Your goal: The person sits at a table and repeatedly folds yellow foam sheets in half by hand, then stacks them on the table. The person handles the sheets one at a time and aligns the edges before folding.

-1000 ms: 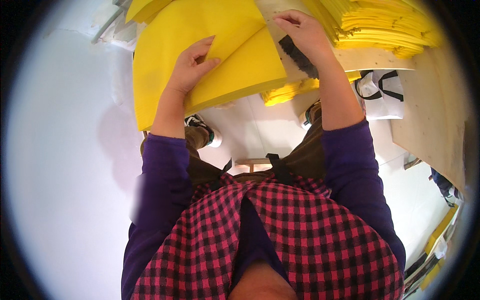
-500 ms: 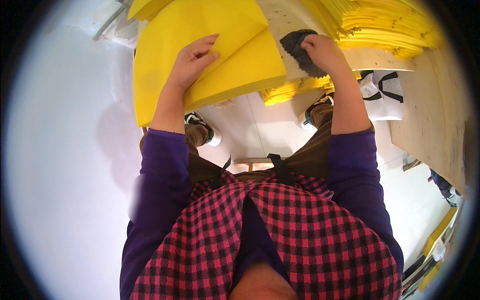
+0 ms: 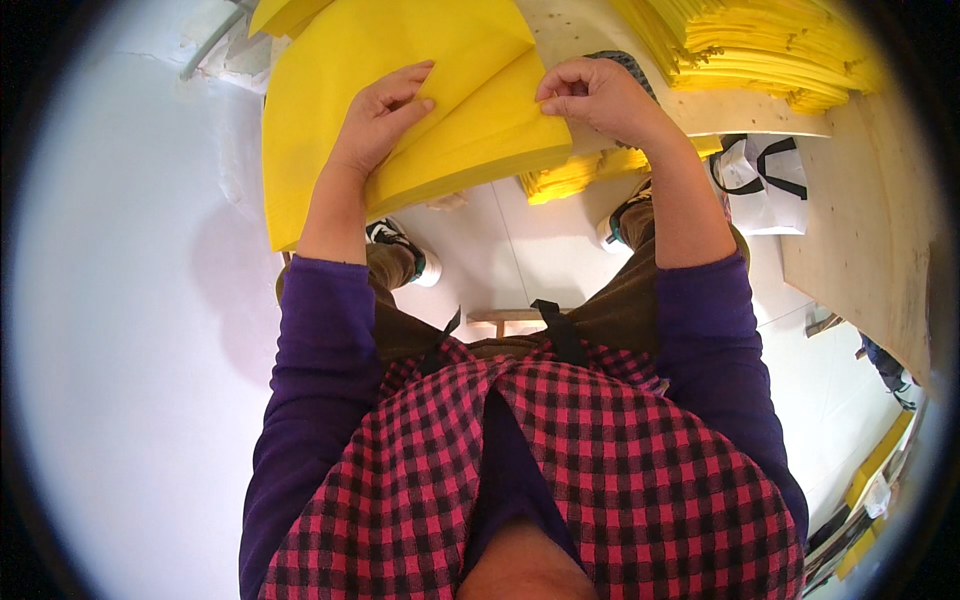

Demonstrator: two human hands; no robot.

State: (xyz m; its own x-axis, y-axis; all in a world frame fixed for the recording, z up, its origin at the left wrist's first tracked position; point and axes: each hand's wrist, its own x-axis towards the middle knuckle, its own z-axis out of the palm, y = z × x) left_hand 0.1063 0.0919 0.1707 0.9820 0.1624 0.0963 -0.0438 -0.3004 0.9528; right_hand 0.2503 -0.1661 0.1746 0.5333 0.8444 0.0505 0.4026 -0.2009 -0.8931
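A thick stack of yellow sheets (image 3: 310,130), soft and felt-like, lies in front of me. Its top sheet is creased and partly folded over along a slanting line. My left hand (image 3: 378,118) rests on top of the stack, its side against the folded sheet, fingers loosely curled and thumb apart from them. At the stack's right edge, my right hand (image 3: 600,98) has thumb and forefinger pinched together at the corner of the yellow sheet. Partly hidden behind the right hand is a crumpled dark grey cloth (image 3: 626,66) on the wooden table.
Piled yellow sheets (image 3: 760,50) stand on the wooden tabletop (image 3: 745,118) at the far right, and more yellow material (image 3: 570,180) shows below the table edge. A white bag with black handles (image 3: 765,185) is on the right, next to a wooden panel (image 3: 860,210). A white wall runs along the left.
My right hand has left the dark grey cloth and moved left to the yellow sheet's corner, where it now pinches. My left hand has stayed nearly in place.
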